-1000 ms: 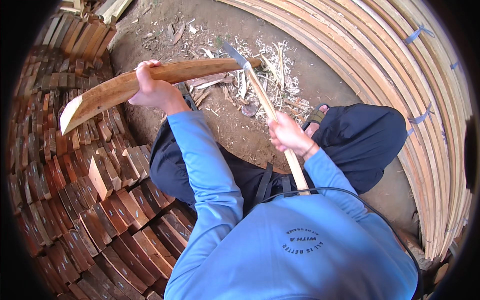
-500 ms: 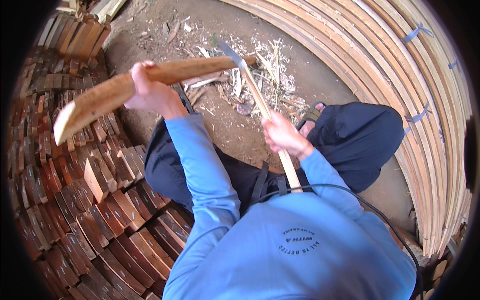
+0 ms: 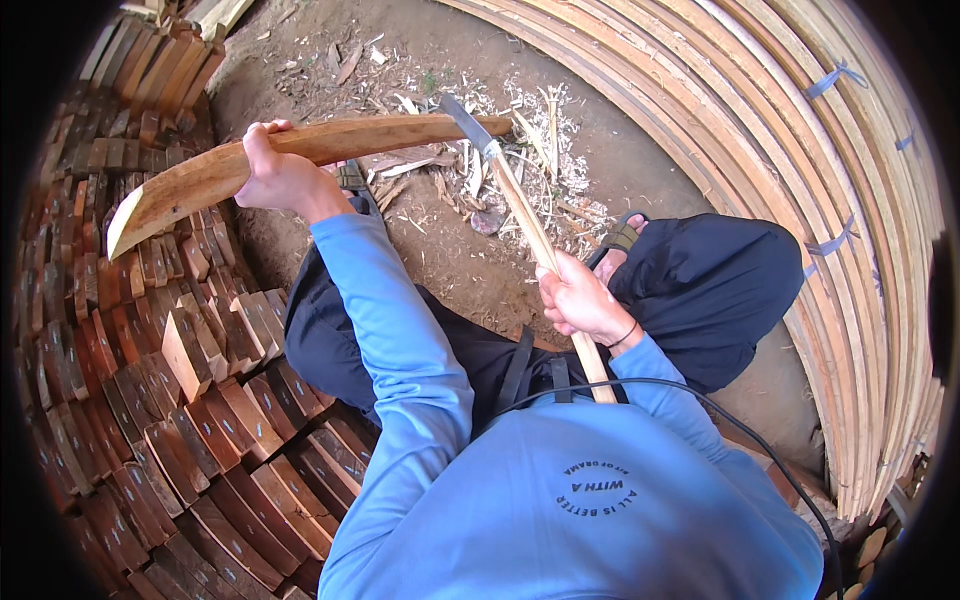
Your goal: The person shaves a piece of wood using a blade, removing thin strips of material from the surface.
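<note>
My left hand point(image 3: 280, 175) is wrapped tight around a long curved piece of wood point(image 3: 300, 155), gripping it about a third of the way in from its pointed pale end, which sticks out to my left over the stacked reddish wood blocks point(image 3: 150, 400). The piece lies roughly level in front of me, its far end reaching toward the middle of the dirt ground point(image 3: 450, 250). My right hand point(image 3: 580, 300) is closed around the pale wooden handle of an adze point(image 3: 520, 215), holding it near the middle of the shaft; the butt of the handle runs down past my wrist toward my chest. The metal blade point(image 3: 465, 120) rests against the far end of the curved piece, touching its upper edge. Just beyond the blade, pale wood shavings point(image 3: 540, 150) lie scattered on the dirt. I am sitting with my knees apart in dark trousers, a sandal point(image 3: 620, 238) showing by my right knee. To my right, long bent wooden strips point(image 3: 800, 200) lie stacked in a sweeping arc, tied here and there with blue bands.
</note>
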Demonstrator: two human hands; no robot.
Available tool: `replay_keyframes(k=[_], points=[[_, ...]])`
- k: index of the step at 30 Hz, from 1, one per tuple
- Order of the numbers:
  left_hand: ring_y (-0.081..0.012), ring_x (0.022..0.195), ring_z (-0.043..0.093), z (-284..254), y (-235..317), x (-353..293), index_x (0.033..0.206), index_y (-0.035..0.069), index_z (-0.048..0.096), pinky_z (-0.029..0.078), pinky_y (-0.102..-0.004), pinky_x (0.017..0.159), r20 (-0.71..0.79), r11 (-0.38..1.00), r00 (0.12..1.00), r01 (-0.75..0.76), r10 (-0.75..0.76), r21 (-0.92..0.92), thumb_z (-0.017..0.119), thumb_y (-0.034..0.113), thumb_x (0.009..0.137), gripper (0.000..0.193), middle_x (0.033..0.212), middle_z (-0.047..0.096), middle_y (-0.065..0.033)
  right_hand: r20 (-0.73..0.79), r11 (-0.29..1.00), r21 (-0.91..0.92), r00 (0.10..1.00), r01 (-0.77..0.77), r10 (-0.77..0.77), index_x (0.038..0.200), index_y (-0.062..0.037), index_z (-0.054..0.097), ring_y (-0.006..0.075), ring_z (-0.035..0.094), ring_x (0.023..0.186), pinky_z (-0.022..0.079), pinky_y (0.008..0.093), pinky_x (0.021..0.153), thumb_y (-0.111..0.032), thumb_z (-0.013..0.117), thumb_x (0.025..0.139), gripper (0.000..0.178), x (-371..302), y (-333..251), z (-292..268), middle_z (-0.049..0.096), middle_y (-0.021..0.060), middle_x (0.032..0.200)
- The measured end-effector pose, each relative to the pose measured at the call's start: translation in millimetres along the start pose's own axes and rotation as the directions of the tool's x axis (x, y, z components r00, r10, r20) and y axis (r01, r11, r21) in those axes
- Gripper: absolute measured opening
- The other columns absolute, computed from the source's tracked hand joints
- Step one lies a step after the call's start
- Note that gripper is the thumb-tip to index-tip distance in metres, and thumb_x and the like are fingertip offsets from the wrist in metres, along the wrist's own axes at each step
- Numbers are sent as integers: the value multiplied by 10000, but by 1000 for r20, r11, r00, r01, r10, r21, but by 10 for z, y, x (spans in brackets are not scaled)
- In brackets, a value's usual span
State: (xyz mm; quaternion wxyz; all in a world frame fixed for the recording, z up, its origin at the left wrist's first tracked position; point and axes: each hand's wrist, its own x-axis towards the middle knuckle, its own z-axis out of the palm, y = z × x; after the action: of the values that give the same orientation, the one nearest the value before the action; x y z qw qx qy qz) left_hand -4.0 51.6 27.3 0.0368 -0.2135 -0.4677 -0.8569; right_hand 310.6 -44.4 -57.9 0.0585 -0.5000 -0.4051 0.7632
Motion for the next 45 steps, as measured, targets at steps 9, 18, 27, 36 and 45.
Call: replay_keyframes(k=[9, 18, 27, 36, 45], points=[[-225, 544, 605, -60, 4, -2, 826, -115, 564, 525, -337, 508, -3, 1000, 1000, -15, 16, 13, 605, -31, 779, 104, 723, 620, -169, 1, 1000, 3, 1000, -17, 17, 1068, -46, 465, 109, 496, 463, 433, 272, 368, -205, 452, 1073, 160, 2, -75, 38, 497, 20, 692], [-218, 568, 610, -44, 8, -60, 783, -72, 575, 544, -344, 536, -28, 1000, 1000, 8, -8, -8, 620, -39, 766, 58, 730, 619, -154, 11, 999, 44, 1000, -14, 14, 1111, -42, 471, 97, 500, 478, 423, 269, 362, -197, 451, 1081, 159, 48, 32, 46, 487, 4, 681], [-215, 566, 593, -43, 23, -93, 769, -61, 554, 544, -348, 554, 51, 999, 999, 0, 2, -49, 608, -45, 757, 58, 710, 599, -158, -4, 997, 40, 998, -60, 60, 1143, -107, 438, 53, 383, 490, 338, 232, 371, -192, 438, 1093, 99, -112, -198, 82, 398, -35, 705], [-224, 596, 589, -242, -7, -129, 733, -29, 564, 521, -343, 586, 123, 995, 992, -5, 18, -100, 575, 28, 741, 58, 726, 595, -144, -22, 999, 21, 999, -26, 27, 1079, -103, 431, 59, 399, 494, 343, 229, 376, -161, 442, 1085, 59, 131, -120, 67, 431, -24, 721], [-225, 617, 602, -245, -1, -121, 750, -38, 549, 522, -339, 580, 26, 999, 1000, 15, -14, -33, 572, -17, 768, 36, 722, 589, -144, -38, 1000, 1, 999, 10, -9, 1061, -56, 454, 103, 501, 461, 445, 284, 385, -207, 463, 1070, 151, 331, -30, 82, 486, -3, 660]])
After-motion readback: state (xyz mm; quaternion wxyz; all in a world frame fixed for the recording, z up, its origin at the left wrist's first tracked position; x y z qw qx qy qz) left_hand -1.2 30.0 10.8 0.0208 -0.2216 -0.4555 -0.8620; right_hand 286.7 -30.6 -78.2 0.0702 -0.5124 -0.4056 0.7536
